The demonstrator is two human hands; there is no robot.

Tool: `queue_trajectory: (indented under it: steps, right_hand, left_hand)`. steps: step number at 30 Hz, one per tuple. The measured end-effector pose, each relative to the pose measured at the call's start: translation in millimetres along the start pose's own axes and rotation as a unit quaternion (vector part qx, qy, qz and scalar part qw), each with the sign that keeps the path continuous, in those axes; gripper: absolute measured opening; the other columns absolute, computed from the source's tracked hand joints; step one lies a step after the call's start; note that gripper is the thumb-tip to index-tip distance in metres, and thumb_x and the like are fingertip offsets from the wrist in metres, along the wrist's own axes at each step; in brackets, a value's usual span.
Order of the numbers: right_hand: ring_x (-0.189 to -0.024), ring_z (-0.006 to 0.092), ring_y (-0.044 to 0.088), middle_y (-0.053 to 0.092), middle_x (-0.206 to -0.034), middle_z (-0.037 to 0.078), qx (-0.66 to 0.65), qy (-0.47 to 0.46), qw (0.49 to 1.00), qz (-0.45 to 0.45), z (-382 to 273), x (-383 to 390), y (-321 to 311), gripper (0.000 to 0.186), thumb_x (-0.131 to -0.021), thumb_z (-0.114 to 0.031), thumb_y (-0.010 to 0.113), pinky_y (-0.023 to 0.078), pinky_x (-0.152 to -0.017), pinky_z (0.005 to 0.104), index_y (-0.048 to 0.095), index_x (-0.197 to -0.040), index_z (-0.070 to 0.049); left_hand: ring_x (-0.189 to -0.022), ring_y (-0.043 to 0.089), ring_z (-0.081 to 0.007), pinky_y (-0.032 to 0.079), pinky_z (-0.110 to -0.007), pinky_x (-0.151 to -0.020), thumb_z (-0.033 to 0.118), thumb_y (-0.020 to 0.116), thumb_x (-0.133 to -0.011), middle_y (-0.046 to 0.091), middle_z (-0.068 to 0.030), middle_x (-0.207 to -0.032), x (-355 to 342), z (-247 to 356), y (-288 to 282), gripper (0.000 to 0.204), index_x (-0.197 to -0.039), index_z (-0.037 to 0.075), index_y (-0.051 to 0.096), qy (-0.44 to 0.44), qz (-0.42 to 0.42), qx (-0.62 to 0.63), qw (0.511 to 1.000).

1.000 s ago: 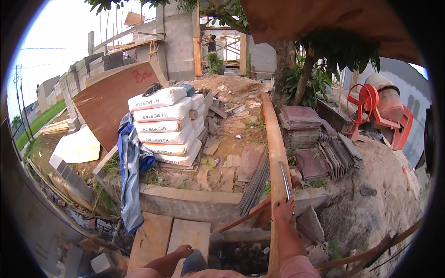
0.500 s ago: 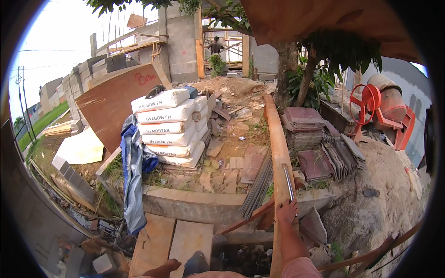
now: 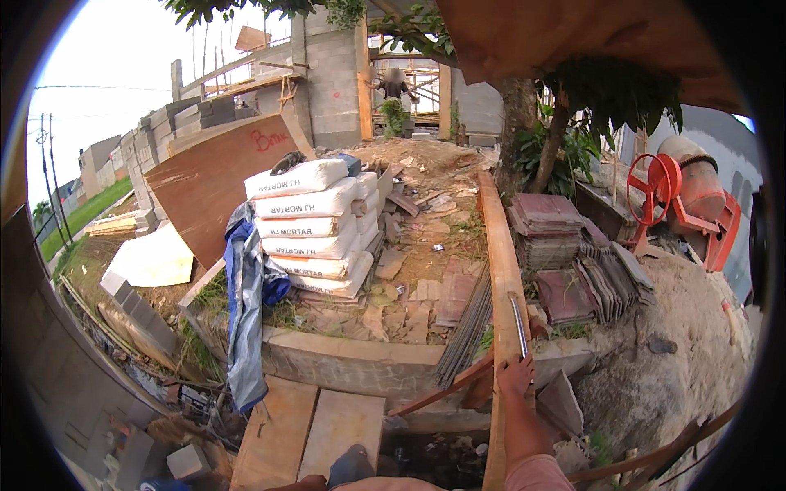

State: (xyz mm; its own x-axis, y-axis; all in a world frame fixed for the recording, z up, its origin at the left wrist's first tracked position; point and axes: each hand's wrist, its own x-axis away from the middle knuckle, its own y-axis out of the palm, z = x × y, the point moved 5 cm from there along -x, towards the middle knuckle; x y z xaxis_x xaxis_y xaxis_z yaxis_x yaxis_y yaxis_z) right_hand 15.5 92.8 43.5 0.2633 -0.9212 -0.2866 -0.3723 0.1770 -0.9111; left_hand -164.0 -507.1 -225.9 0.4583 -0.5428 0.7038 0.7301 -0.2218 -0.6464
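My right hand (image 3: 516, 373) rests on a long reddish-brown timber (image 3: 499, 270) that runs from the lower edge away toward the tree. Its fingers close round the lower part of a slim silver metal bar (image 3: 519, 323) lying along the timber's face. What the bar belongs to, I cannot make out. Only a bit of my left hand (image 3: 311, 484) shows at the bottom edge, beside two pale boards (image 3: 348, 430); its fingers are mostly cut off.
Stacked white sacks (image 3: 307, 204) stand beyond a low concrete kerb (image 3: 352, 360), with a blue-grey tarp (image 3: 246, 327) hanging left. Thin rods (image 3: 465, 335) lie beside the timber. Roof tiles (image 3: 548, 217) and an orange concrete mixer (image 3: 692, 192) are right. A person (image 3: 394, 86) stands far back.
The view has shifted slightly, so the scene sits further right. My left hand has dropped lower, mostly out of view. My right hand keeps its place on the bar. The distant person's pose has changed.
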Motion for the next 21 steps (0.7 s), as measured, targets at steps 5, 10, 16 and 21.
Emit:
queue_trajectory:
  steps: [5,10,16,21]
  right_hand:
    - [-0.128,0.0386,0.037,0.036,-0.141,0.023,-0.017,-0.007,1.000,0.020,0,2,1,0.045,-0.087,-0.032,0.058,0.031,-0.103,0.0498,0.054,-0.120,-0.001]
    - [-0.127,0.0387,0.039,0.037,-0.140,0.023,-0.005,-0.003,1.000,0.030,10,1,2,0.043,-0.087,-0.031,0.059,0.031,-0.103,0.0498,0.055,-0.118,-0.002]
    - [-0.125,0.0388,0.040,0.039,-0.138,0.023,-0.012,-0.012,0.999,0.031,-1,2,4,0.043,-0.085,-0.031,0.061,0.032,-0.100,0.0504,0.055,-0.117,-0.002]
    - [-0.124,0.0385,0.041,0.038,-0.139,0.023,-0.005,-0.005,0.999,0.035,12,-3,8,0.044,-0.085,-0.032,0.060,0.031,-0.100,0.0524,0.056,-0.116,-0.003]
  left_hand:
    - [-0.112,0.059,-0.0360,0.046,-0.044,-0.095,0.048,0.050,-0.089,0.064,-0.0196,-0.116,-7,-2,-22,0.052,-0.107,0.003,0.068,-0.012,0.019,-0.046,0.999]
    - [-0.108,0.061,-0.0373,0.046,-0.046,-0.094,0.047,0.041,-0.091,0.064,-0.0209,-0.115,14,58,-51,0.054,-0.106,0.003,0.068,0.028,0.044,-0.007,0.999]
    - [-0.108,0.061,-0.0369,0.046,-0.044,-0.094,0.043,0.041,-0.089,0.064,-0.0211,-0.115,-2,53,-28,0.052,-0.106,0.002,0.068,0.036,0.035,-0.006,0.999]
    - [-0.113,0.059,-0.0322,0.045,-0.040,-0.098,0.047,0.047,-0.088,0.063,-0.0149,-0.121,-6,42,-32,0.050,-0.114,0.010,0.067,-0.031,-0.009,-0.010,0.999]
